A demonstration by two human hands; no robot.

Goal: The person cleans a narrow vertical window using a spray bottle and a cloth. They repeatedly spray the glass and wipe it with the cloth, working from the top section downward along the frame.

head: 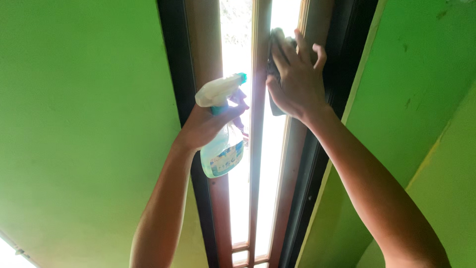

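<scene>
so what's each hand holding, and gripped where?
Left hand holds a spray bottle by the neck under the trigger head. Right hand presses a dark cloth flat against the window pane, palm over it.

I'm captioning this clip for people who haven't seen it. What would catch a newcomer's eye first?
First, the bright narrow window panes in a brown wooden frame, glowing between vivid green walls. Next, the left hand gripping a clear plastic spray bottle with a white and teal trigger head beside the centre bar. Above, the right hand presses a dark cloth against the right pane.
</scene>
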